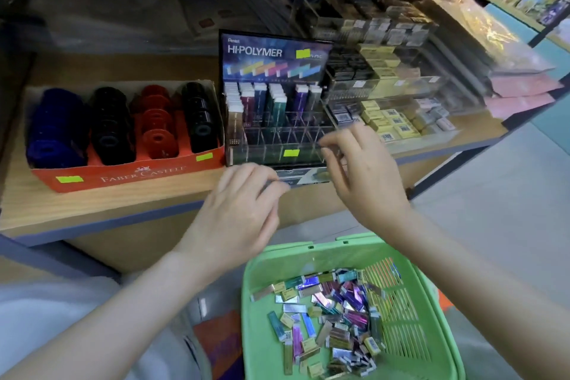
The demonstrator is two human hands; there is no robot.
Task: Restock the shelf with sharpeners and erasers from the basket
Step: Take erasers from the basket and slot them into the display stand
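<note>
Head view: a dark Hi-Polymer display box with clear plastic compartments (pixel 274 52) stands on the wooden shelf (pixel 108 203), with slim erasers in coloured sleeves (pixel 271 99) upright in its back rows. The left hand (pixel 243 210) lies at the box's front edge, fingers curled. I cannot tell if they grip anything. The right hand (pixel 367 182) hovers at the box's front right corner, thumb and forefinger close together. Blur hides whether they pinch an eraser. Left of the box sits a red cardboard tray (pixel 129 174) of round blue, black and red sharpeners (pixel 157 120). Below the box, in front of it, a green plastic basket (pixel 262 259) holds loose foil-wrapped erasers (pixel 333 311). Right of the box stand clear bins of yellow and white erasers (pixel 391 123).
</note>
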